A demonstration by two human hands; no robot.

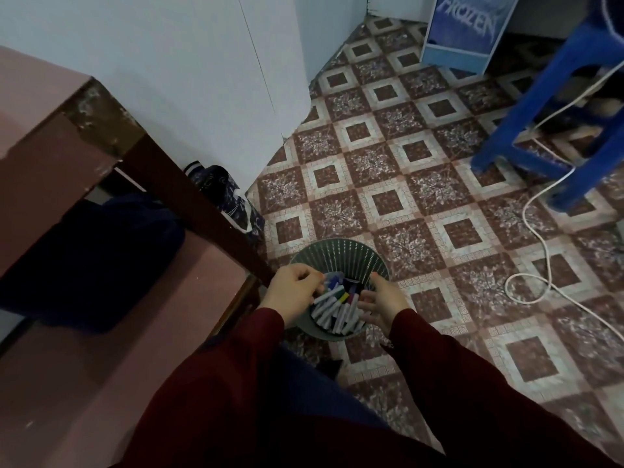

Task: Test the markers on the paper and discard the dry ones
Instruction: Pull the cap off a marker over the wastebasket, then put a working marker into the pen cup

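A round green slatted wastebasket (341,251) stands on the tiled floor beside the table. Several markers (334,307) with white barrels and coloured caps lie bunched inside it. My left hand (292,292) is over the basket's left rim, its fingers curled round the near ends of some markers. At the right rim my right hand (385,304) has its fingers spread and relaxed, touching the side of the marker bunch. Both sleeves are dark red. No paper is in view.
A pink-brown table (50,157) fills the left side, with a dark bag (94,258) under it. A blue stool (547,130) and a loose white cable (537,231) are on the floor at right. A blue Frozen box (466,28) stands at the back.
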